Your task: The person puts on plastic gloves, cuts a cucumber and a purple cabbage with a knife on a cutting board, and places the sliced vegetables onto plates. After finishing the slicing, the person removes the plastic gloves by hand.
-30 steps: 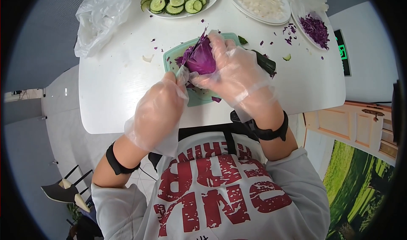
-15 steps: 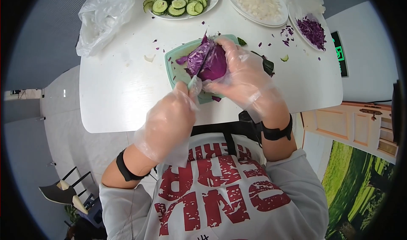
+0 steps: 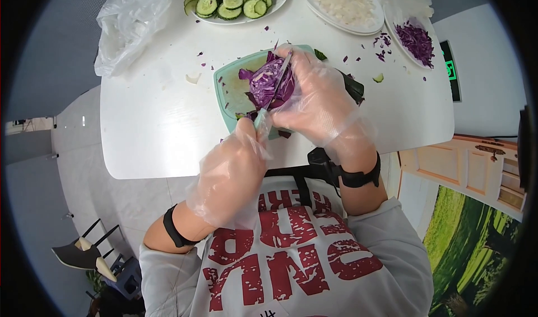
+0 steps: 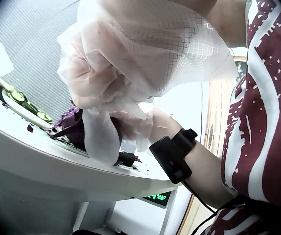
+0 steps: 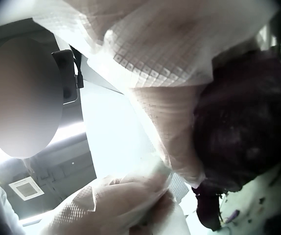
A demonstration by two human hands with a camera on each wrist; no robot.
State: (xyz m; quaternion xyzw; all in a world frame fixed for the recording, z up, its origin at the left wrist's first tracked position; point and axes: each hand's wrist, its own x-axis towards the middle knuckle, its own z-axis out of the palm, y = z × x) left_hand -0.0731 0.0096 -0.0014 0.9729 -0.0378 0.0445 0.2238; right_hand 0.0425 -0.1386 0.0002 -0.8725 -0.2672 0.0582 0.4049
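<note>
Your hands are both in clear plastic gloves and both occupied. Your left hand (image 3: 232, 163) is curled round the pale green handle of a knife (image 3: 278, 84), fingers closed in. Your right hand (image 3: 322, 95) is spread partway and bent about a cut purple cabbage (image 3: 265, 82), gripping it from the right side. The cabbage sits on the teal cutting board (image 3: 228, 88), its pale-veined cut face showing to the left. The blade lies across it, just beside your right fingers; how deep it sits, you cannot tell from these views.

A dark green piece (image 3: 352, 86) lies beyond your right hand, partly hidden by it. Purple scraps (image 3: 381, 53) are scattered over the white desk (image 3: 157, 126).

Towards the far edge you have a plate (image 3: 230, 21) of cucumber slices (image 3: 231, 3), a plate with whitish pieces (image 3: 344, 7) and, to its right, a plate with shredded purple cabbage (image 3: 416, 43). A crumpled plastic bag (image 3: 130, 28) rests at the far left corner. You wear a black band (image 3: 358, 178) near your right wrist.
</note>
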